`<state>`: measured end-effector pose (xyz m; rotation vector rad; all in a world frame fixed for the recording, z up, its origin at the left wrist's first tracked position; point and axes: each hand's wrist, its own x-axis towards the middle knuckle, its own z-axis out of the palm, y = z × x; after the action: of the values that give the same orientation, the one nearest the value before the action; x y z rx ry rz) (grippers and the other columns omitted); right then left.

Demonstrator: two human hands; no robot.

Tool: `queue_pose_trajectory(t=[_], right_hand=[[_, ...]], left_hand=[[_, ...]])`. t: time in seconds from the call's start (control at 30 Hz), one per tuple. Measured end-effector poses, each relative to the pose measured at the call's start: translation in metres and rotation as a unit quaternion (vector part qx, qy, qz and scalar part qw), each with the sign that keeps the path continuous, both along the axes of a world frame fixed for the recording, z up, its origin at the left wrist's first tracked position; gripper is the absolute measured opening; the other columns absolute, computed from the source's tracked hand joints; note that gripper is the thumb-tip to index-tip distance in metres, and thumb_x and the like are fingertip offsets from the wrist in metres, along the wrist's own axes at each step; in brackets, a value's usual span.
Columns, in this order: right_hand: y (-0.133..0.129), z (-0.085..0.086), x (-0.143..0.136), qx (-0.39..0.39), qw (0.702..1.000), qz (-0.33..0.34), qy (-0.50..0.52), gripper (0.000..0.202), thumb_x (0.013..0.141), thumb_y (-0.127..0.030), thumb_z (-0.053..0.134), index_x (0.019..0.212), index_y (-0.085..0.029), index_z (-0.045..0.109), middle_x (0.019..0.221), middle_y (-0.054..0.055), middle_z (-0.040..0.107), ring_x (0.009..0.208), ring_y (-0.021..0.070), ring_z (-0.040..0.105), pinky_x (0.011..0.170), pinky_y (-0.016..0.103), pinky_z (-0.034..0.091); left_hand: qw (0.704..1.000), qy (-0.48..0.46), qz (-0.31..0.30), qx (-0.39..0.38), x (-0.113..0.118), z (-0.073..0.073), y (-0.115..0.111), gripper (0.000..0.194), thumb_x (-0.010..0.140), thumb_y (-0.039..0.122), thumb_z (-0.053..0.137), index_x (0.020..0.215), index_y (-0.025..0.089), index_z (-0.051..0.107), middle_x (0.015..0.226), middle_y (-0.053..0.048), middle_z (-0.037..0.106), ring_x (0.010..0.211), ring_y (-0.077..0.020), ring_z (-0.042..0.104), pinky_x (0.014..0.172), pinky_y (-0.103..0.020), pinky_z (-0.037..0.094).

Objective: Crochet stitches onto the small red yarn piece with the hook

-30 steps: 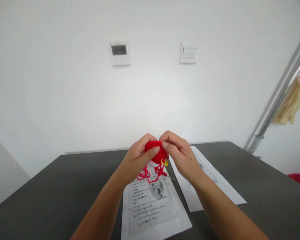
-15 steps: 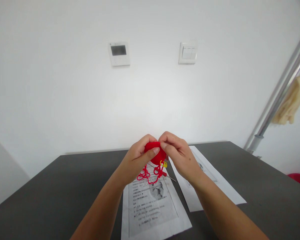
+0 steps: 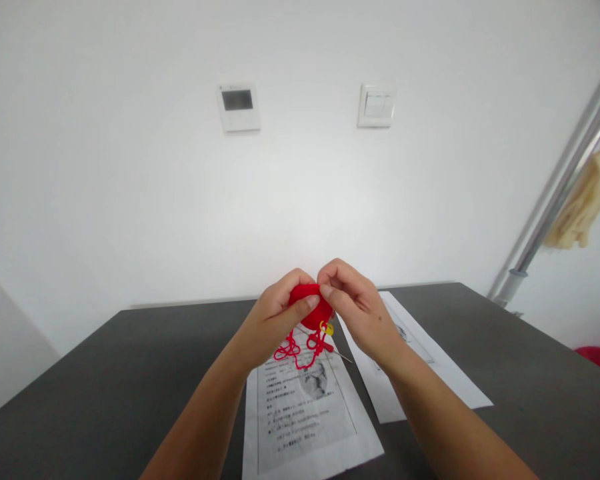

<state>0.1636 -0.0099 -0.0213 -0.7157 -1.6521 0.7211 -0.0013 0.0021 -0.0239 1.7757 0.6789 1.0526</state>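
A small red crocheted piece [image 3: 317,316] is held up over the far part of the table. My left hand [image 3: 280,313] grips its left side, thumb across the front and fingers behind. At its top right edge my right hand [image 3: 355,303] pinches it between thumb and fingertips. A yellow stitch marker [image 3: 327,328] hangs at the piece's lower right. Loose red yarn [image 3: 306,364] dangles in loops below. Beneath the yarn lies a crochet hook [image 3: 325,345] with a red handle and a thin metal shaft. Whatever lies behind the fingers is hidden.
A printed sheet [image 3: 300,427] lies under the yarn, and a second sheet [image 3: 430,373] is to its right on the dark table [image 3: 105,400]. The white wall [image 3: 300,200] rises directly behind the table. A metal pole [image 3: 555,193] stands at the right.
My right hand's knuckles have risen slightly while its fingertips stay at the piece's edge. My left hand and the red piece are nearly unmoved.
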Motion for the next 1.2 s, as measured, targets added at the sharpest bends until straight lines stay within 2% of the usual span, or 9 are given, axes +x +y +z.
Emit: queue_pose_trajectory(t=[0.3,0.53,0.73,0.97,1.2], right_hand=[[-0.0020,0.0022,-0.0010,0.003,1.000,-0.012,-0.008,0.010,0.083,-0.025,0.048,0.073,-0.023,0.049,0.056,-0.007,0.044,0.052,0.0110,0.038,0.052,0.027,0.028],[-0.0006,-0.0013,-0.0018,-0.017,1.000,0.013,0.022,0.006,0.085,-0.026,0.052,0.081,-0.022,0.053,0.058,-0.008,0.044,0.053,0.0105,0.039,0.051,0.026,0.030],[-0.0010,-0.0013,-0.0009,-0.021,1.000,0.002,0.013,0.008,0.085,-0.028,0.053,0.079,-0.022,0.052,0.058,-0.008,0.044,0.053,0.0104,0.039,0.051,0.026,0.030],[-0.0008,-0.0037,-0.0002,-0.001,0.999,-0.001,0.043,0.008,0.088,-0.026,0.052,0.081,-0.022,0.052,0.062,-0.007,0.045,0.056,0.0108,0.042,0.053,0.026,0.033],[-0.0012,-0.0024,-0.0011,-0.018,0.998,0.023,0.048,0.008,0.087,-0.028,0.052,0.085,-0.021,0.056,0.061,-0.007,0.048,0.055,0.0111,0.044,0.054,0.026,0.035]], left_hand=[[1.000,0.006,0.003,-0.006,0.0004,0.0007,-0.0010,0.027,0.090,0.046,0.063,0.087,0.020,0.057,0.071,0.004,0.052,0.061,-0.0115,0.045,0.058,-0.023,0.036],[1.000,0.005,-0.003,-0.001,-0.0002,0.0004,-0.0004,0.025,0.092,0.043,0.062,0.087,0.020,0.056,0.071,0.005,0.050,0.062,-0.0108,0.044,0.058,-0.023,0.035],[1.000,0.002,-0.001,-0.014,0.0002,0.0012,-0.0009,0.025,0.091,0.043,0.064,0.087,0.020,0.057,0.071,0.004,0.052,0.062,-0.0109,0.046,0.057,-0.022,0.036],[0.996,-0.082,0.017,-0.034,0.0041,0.0016,0.0022,0.025,0.086,0.040,0.069,0.082,0.019,0.056,0.065,0.006,0.053,0.055,-0.0087,0.046,0.053,-0.020,0.037],[0.996,-0.086,0.022,-0.024,0.0035,0.0021,0.0012,0.023,0.086,0.039,0.069,0.082,0.019,0.058,0.065,0.005,0.056,0.056,-0.0092,0.048,0.053,-0.020,0.038]])
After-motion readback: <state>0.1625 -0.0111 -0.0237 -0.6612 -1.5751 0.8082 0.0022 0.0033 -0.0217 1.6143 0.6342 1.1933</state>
